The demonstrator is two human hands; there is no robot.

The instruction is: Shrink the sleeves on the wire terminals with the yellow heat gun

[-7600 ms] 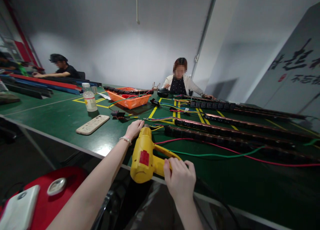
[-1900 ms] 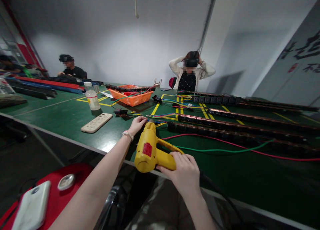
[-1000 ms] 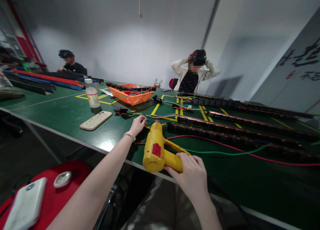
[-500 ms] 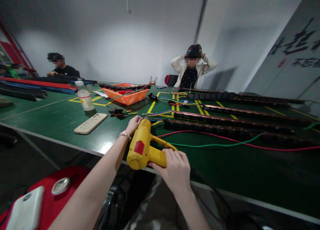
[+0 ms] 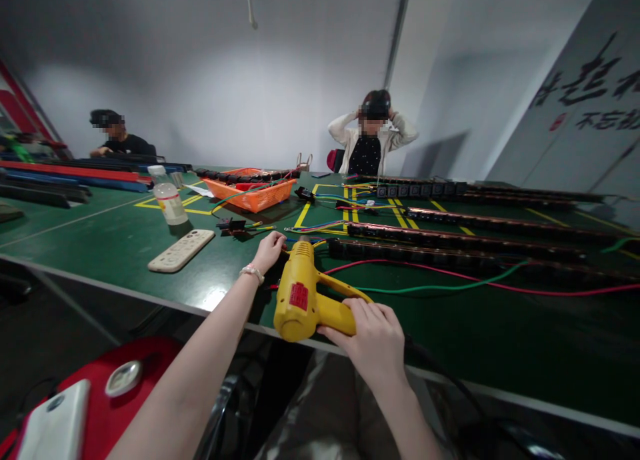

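Note:
My right hand (image 5: 376, 333) is wrapped round the handle of a yellow heat gun (image 5: 296, 290), whose nozzle points away from me over the table. Just left of the nozzle, my left hand (image 5: 271, 249) is closed with its fingertips on thin wires (image 5: 320, 244), blue and yellow among them. These run to the nearest long black strip (image 5: 390, 252). The heat gun's body hides part of the wires. Behind my left fingers lies a black connector (image 5: 239, 227) with short yellow and green leads.
An orange basket (image 5: 250, 199) with wired parts stands farther back. Left of my arm are a phone (image 5: 181, 251) and a bottle (image 5: 169, 199). Red and green wires (image 5: 440, 289) cross the table's right side. Two people sit beyond; one (image 5: 371, 137) has both hands raised to the head.
My right hand has moved the heat gun to the right, away from my left hand. My left hand stays at nearly the same place, at the wires.

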